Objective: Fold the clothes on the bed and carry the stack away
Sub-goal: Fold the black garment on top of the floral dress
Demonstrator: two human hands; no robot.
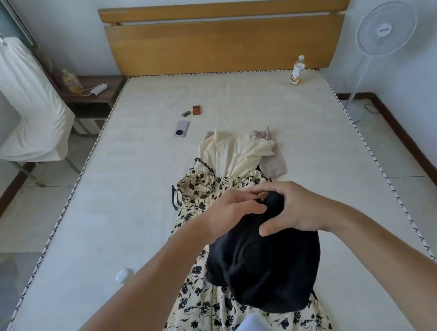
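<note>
A black garment (264, 263) hangs bunched above the bed (109, 218), held up at its top edge by both hands. My left hand (233, 210) pinches the fabric's top from the left. My right hand (293, 208) grips it from the right, thumb pressed on the cloth. Under it a cream dress with black flowers (217, 309) lies spread along the mattress. Beyond the dress lie a plain cream garment (235, 152) and a beige piece (277, 164), partly under it.
On the mattress lie a lilac phone (182, 128), a small red box (197, 110), a dark lighter (185, 113), a white earbud case (123, 274) and a bottle (297, 70) by the headboard. A covered chair (28, 105) and nightstand (95, 95) stand left, a fan (384, 29) right.
</note>
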